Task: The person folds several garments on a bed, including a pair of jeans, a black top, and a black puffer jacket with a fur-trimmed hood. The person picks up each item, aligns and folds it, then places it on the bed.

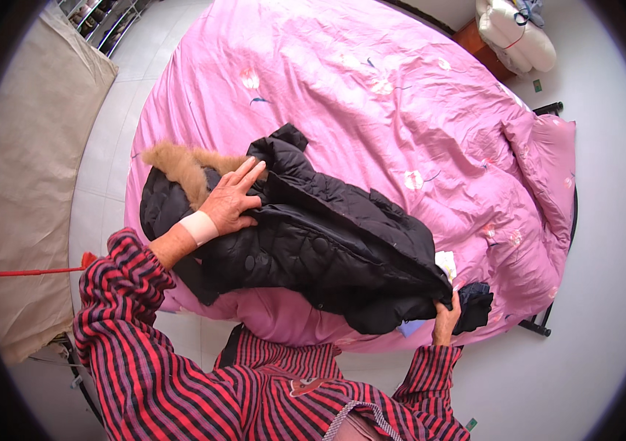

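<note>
A black quilted winter jacket [340, 248] lies stretched across a pink bed, its hood end to the left. Tan fur trim [181, 162] edges the hood. My left hand [230, 199], with a pale band around the wrist, rests on the jacket near the collar, fingers extended and nothing visibly gripped. At the opposite end, my right hand [446, 317] grips the hem between thumb and fingers. Beside that hand lie a dark folded cloth [474, 306] and a white printed item [446, 263]. Part of a light-blue item [411, 327] shows from beneath the hem.
The bed's pink floral cover [346, 105] is wrinkled, bunched on the right. A beige cloth-covered piece [37, 165] stands left, near a red rod [32, 272]. A shoe rack [106, 22] is at upper left. White bundled bedding [514, 36] sits on a brown box [478, 47] at upper right.
</note>
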Motion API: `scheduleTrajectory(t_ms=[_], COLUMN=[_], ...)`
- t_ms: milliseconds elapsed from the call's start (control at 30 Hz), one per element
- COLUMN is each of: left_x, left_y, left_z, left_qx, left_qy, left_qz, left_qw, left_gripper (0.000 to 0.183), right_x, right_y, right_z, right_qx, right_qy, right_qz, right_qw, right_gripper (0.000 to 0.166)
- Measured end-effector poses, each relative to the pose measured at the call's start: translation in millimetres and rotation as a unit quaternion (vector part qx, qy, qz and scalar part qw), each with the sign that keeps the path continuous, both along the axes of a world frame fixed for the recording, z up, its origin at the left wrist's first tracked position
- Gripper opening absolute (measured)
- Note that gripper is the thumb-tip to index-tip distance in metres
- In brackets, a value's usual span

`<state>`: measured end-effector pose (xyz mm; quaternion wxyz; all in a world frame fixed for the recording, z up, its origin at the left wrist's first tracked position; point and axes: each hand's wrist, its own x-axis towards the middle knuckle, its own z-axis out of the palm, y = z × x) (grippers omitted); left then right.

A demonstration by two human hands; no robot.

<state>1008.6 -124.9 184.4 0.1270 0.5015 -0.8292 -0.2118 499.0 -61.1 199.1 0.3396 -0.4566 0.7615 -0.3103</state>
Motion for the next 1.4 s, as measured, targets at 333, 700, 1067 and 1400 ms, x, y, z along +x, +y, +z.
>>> scheduleTrajectory(t_ms=[333, 700, 1067, 1400], left_x=[-35, 3, 92, 124], left_y=[-60, -11, -148, -147], left_z=[-87, -10, 279, 343], left_qx=[0.046, 0.076, -0.347, -0.528], left_qy=[0.082, -0.093, -0.204, -0.202], left_qz=[-0.086, 0.029, 0.148, 0.161], left_qw=[0.992, 0.992, 0.903, 0.809], left_gripper=[0.034, 0.026, 0.03, 0.035], right_x=[2, 8, 65, 53], right_y=[17, -97, -237, -221], right_z=[-17, 82, 367, 340], right_qx=[0.01, -0.017, -0.445, -0.55], right_qy=[-0.072, 0.005, 0.138, 0.209], right_qz=[-0.062, 0.165, 0.162, 0.131], right_qw=[0.995, 0.986, 0.87, 0.798], right_gripper=[0.035, 0.03, 0.027, 0.026])
